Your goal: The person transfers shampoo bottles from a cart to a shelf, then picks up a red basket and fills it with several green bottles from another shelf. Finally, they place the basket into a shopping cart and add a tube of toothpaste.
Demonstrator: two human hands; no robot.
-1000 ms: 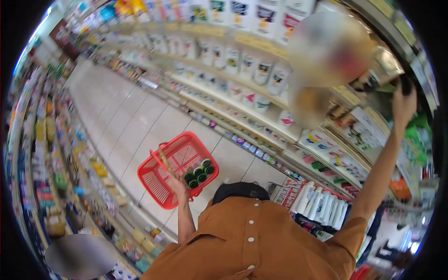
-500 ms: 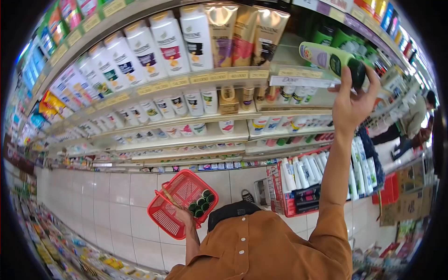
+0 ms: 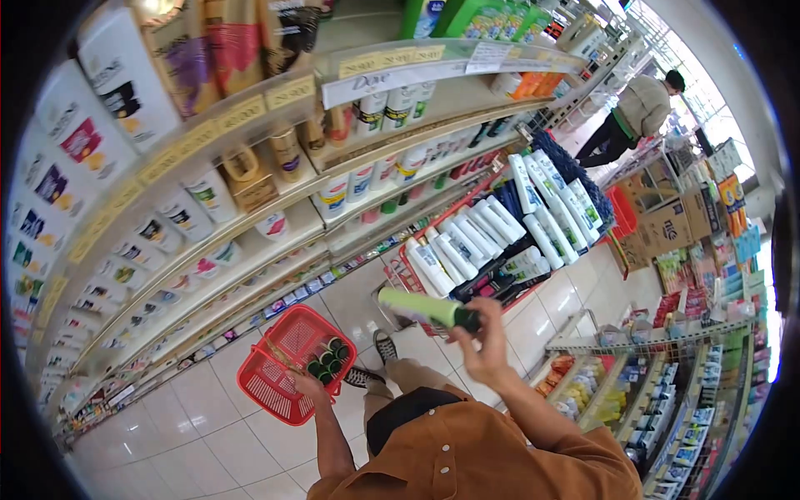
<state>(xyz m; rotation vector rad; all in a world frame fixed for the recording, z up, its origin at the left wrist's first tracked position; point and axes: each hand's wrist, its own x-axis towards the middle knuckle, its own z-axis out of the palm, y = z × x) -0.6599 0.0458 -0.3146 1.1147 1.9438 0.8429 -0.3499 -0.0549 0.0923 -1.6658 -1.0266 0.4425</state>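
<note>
My right hand [image 3: 485, 348] is closed around the dark cap end of a light green shampoo bottle [image 3: 417, 306]. The bottle lies nearly level in the air, its base pointing left toward the shopping basket. Low on the left, my left hand [image 3: 308, 386] grips the handle of a red plastic shopping basket [image 3: 275, 405]. Several dark-capped green bottles [image 3: 327, 360] stand together at the basket's right side. The label on the held bottle is too blurred to read.
Shelves of shampoo bottles [image 3: 108, 83] curve along the left and top, with a price rail [image 3: 392, 71] in front. A red cart [image 3: 408, 279] with white bottles [image 3: 479, 233] stands beyond my right hand. Farther back are cardboard boxes [image 3: 667, 229] and a person [image 3: 640, 112].
My right hand has brought the green bottle down and left, away from the upper shelf toward the basket. The view has turned right. My left hand still holds the basket.
</note>
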